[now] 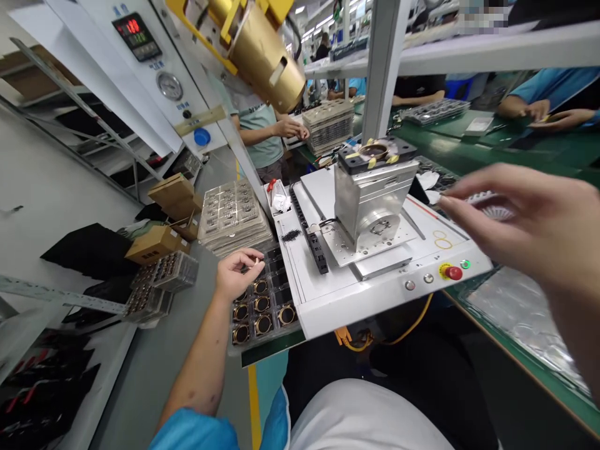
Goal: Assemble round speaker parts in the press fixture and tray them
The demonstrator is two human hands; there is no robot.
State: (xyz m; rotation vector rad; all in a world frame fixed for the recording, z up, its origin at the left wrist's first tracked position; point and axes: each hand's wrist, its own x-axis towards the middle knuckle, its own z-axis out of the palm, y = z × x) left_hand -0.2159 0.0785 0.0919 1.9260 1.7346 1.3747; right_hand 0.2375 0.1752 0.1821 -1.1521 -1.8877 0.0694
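Note:
My left hand (240, 272) is over the upper left part of a clear tray (253, 340) of round black parts with gold rims. Its thumb and fingers are curled together, and whatever they pinch is too small to name. My right hand (510, 219), blurred, hangs in the air at the right, thumb and forefinger close together at their tips; what lies between them is unclear. Between the hands, a metal fixture (370, 200) stands on the white machine base (323, 306). A gold ring (374, 151) sits on the fixture's black top plate.
A gold cylinder (272, 62) of the machine hangs above the fixture. Stacked trays (232, 215) stand behind my left hand. A red button (453, 272) is on the base's front edge. Clear trays (520, 312) lie at the right. Other people's hands are at the back.

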